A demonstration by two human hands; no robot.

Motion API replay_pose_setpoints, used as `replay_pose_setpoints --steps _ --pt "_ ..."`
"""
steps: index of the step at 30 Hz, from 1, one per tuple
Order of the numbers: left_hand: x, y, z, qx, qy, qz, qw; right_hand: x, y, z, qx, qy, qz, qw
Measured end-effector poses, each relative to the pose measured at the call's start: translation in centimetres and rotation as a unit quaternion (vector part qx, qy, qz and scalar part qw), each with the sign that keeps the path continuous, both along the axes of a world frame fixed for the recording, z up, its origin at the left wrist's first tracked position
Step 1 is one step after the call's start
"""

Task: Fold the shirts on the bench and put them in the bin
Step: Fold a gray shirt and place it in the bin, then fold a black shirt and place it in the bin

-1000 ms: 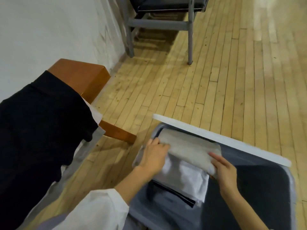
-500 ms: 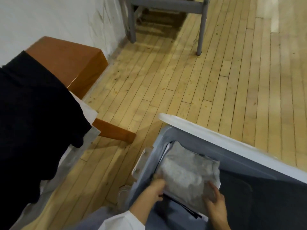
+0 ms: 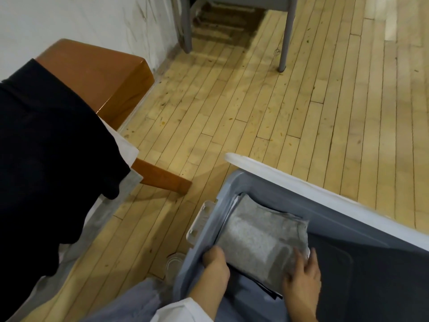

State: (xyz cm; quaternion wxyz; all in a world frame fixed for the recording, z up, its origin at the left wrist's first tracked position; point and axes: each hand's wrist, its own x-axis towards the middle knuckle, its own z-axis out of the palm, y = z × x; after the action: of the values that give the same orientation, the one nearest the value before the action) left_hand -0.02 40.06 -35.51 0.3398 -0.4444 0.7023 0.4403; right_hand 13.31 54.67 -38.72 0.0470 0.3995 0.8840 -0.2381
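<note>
Folded grey shirt (image 3: 257,238) lies flat in the bin's (image 3: 348,225) left end, with its long axis running from the hands toward the far wall. The right hand (image 3: 301,282) presses flat, unclenched fingers on its near corner. The left hand (image 3: 216,263) is at its near-left edge, but I cannot tell its grip.

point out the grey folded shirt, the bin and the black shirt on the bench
grey folded shirt (image 3: 257,238): head view, middle of its top face
bin (image 3: 348,226): head view, far inner wall under the white rim
black shirt (image 3: 51,147): head view, middle of the draped cloth
</note>
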Motion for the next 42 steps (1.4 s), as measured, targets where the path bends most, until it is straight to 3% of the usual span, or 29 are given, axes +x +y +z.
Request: replay_pose_setpoints --steps 2,6,8,12,18,21,23,25,30,33,35,38,42 --pt "0.2 0.4 -0.4 0.015 -0.006 -0.007 1.000 -0.4 -0.3 -0.6 0.055 0.033 0.083 0.994" --pt "1.3 1.1 0.4 0.077 -0.030 -0.059 0.995 0.1 -1.0 -3.2 0.056 -0.031 0.204 0.977" --pt "1.3 1.6 1.6 0.122 -0.029 -0.113 0.986 0.4 -1.3 -4.6 0.051 -0.091 0.215 0.971" --pt "0.4 1.2 3.9 0.115 -0.019 -0.188 0.975 -3.6 -1.8 -0.8 0.014 -0.143 0.189 0.971" --pt "-2.9 0.3 11.9 0.176 0.023 -0.176 0.968 -10.2 -6.7 12.9 -0.195 -0.030 0.201 0.960" --pt "-4.8 -3.9 18.8 0.189 0.148 -0.115 0.964 -13.4 -11.0 19.9 -0.227 0.099 0.211 0.946" --pt "-4.7 -8.9 23.4 0.190 0.253 -0.073 0.946 -14.8 -15.0 23.7 -0.249 0.175 0.254 0.918" --pt "-4.4 -14.5 26.6 0.150 0.343 -0.042 0.926 -15.8 -19.1 26.4 -0.270 0.207 0.311 0.888" --pt "-2.7 -27.6 30.0 -0.063 0.442 0.031 0.894 -17.0 -29.4 30.4 -0.261 0.198 0.462 0.824" --pt "-1.5 -33.6 30.6 -0.261 0.464 0.011 0.847 -17.1 -34.4 31.1 -0.208 0.227 0.504 0.807" --pt "-1.1 -37.1 30.3 -0.329 0.394 -0.026 0.858 -17.1 -37.0 31.2 -0.187 0.248 0.520 0.796" --pt "-0.9 -40.4 29.5 -0.324 0.274 -0.081 0.902 -16.7 -39.3 30.9 -0.206 0.226 0.528 0.792" --pt "-1.3 -41.9 29.9 -0.298 0.284 -0.056 0.910 -16.4 -40.8 30.7 -0.153 0.193 0.540 0.805"
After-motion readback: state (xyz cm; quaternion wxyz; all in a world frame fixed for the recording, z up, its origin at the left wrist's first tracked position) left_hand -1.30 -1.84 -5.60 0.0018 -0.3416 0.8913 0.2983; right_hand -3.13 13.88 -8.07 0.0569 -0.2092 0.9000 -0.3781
